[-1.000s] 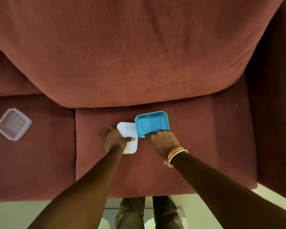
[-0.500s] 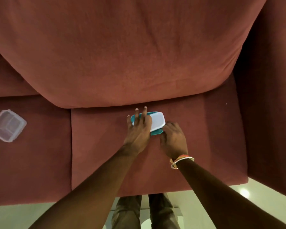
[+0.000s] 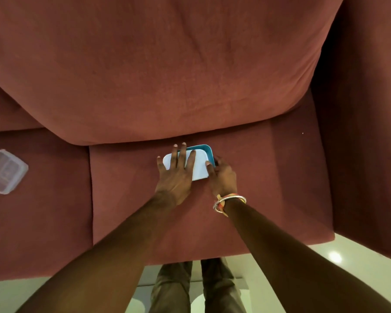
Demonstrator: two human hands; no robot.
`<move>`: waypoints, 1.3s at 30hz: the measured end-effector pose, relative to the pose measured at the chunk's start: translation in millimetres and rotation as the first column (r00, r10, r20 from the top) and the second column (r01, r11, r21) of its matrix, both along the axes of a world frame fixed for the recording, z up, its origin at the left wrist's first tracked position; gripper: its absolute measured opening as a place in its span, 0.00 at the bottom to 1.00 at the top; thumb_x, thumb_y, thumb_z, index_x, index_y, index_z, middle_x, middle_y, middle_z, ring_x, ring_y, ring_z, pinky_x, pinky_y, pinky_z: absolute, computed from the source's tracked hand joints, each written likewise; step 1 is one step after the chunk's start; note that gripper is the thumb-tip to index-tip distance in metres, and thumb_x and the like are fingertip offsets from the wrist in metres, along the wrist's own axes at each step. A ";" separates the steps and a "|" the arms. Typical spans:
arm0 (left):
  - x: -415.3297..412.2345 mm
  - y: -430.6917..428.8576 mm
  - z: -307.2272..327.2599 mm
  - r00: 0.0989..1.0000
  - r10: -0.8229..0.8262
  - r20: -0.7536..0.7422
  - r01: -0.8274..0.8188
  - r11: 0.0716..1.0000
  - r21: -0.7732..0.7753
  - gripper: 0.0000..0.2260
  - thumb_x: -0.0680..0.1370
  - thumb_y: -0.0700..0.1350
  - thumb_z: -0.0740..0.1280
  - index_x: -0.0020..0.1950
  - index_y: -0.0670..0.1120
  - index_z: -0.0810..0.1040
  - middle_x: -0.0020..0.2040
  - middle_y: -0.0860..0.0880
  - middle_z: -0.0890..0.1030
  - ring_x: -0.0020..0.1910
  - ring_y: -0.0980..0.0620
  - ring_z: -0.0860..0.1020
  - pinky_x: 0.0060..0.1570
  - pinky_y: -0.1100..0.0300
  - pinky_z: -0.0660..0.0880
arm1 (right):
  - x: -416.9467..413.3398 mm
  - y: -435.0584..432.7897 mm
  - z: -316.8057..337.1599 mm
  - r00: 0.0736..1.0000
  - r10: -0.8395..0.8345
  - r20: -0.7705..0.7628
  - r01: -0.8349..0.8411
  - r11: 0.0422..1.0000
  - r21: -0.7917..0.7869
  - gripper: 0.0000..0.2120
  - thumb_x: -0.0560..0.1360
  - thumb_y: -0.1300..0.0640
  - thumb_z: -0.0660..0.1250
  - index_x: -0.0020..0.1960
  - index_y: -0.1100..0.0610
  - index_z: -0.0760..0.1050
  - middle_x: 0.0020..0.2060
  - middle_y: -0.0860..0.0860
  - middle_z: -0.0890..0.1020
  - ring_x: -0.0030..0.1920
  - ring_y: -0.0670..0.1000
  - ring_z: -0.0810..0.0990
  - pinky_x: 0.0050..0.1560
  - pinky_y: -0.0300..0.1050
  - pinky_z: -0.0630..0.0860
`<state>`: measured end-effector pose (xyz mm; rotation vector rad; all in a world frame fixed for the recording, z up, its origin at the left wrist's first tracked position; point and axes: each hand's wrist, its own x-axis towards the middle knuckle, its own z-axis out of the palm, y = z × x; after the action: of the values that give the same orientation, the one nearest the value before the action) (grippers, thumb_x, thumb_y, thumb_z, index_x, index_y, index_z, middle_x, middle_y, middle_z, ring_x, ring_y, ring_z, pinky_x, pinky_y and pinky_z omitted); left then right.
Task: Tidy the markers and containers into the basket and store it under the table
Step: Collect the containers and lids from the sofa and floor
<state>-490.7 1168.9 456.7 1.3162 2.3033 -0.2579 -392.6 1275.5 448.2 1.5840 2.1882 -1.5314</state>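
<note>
Lid and box on the sofa: a white lid (image 3: pixel 200 167) is pressed onto a teal container (image 3: pixel 207 148) on the right-hand seat cushion (image 3: pixel 257 199) of a rust-red sofa, close to the crease where the back cushion (image 3: pixel 167 75) begins. Only a strip of teal rim is seen along the lid's far and right edges, which suggests the lid is not yet snapped home all round. The left hand (image 3: pixel 176 175) is laid flat across the lid's left half, fingers straight and spread, apparently so that pressure is shared evenly over the soft seat beneath. The right hand (image 3: pixel 222 177) is curled round the container's near right corner, one fingertip set on the lid's edge, evidently to keep the box from sliding or tipping while it is closed. How far the hidden fingers wrap underneath cannot be told. Bangles (image 3: pixel 229 201) are worn on the right wrist. A second, clear container (image 3: pixel 6 171) is left well apart on the neighbouring cushion at the far left, seemingly awaiting collection. Neither basket, markers nor table is shown, so the tidying is judged to be at an early stage, with this box to be closed before anything is carried off. The person's legs (image 3: pixel 174 290) and a pale floor (image 3: pixel 325 256) are seen below the seat's front edge
</note>
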 end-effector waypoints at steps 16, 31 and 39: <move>-2.1 12.2 -1.9 0.982 0.162 -0.095 -0.149 0.980 0.132 0.47 0.64 0.67 0.70 0.74 0.42 0.62 0.58 0.44 0.72 0.56 0.43 0.72 0.48 0.47 0.73 | 0.1 20.0 3.2 0.995 0.085 0.043 -0.089 0.992 0.087 0.12 0.78 0.49 0.66 0.47 0.57 0.82 0.34 0.54 0.80 0.37 0.56 0.77 0.36 0.44 0.67; 7.4 -23.7 187.5 0.955 0.296 -0.033 -0.259 0.877 0.404 0.51 0.61 0.70 0.67 0.75 0.41 0.61 0.66 0.45 0.70 0.61 0.44 0.69 0.59 0.48 0.72 | -27.4 7.4 179.4 0.952 0.061 -0.300 -0.121 0.975 -0.187 0.10 0.78 0.47 0.63 0.58 0.45 0.76 0.53 0.44 0.81 0.56 0.50 0.78 0.59 0.48 0.74; 22.2 -92.5 261.0 0.945 0.310 -0.107 -0.209 0.821 0.532 0.45 0.69 0.64 0.68 0.76 0.41 0.57 0.71 0.42 0.68 0.68 0.42 0.70 0.63 0.45 0.70 | -28.9 -46.2 273.8 0.876 0.193 -0.442 -0.255 0.963 -0.084 0.09 0.78 0.42 0.65 0.50 0.45 0.79 0.44 0.43 0.83 0.46 0.47 0.81 0.49 0.51 0.77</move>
<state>-468.4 1076.5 717.6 1.2178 2.8074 0.3733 -421.5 1229.3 722.0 0.9741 2.2936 -2.0573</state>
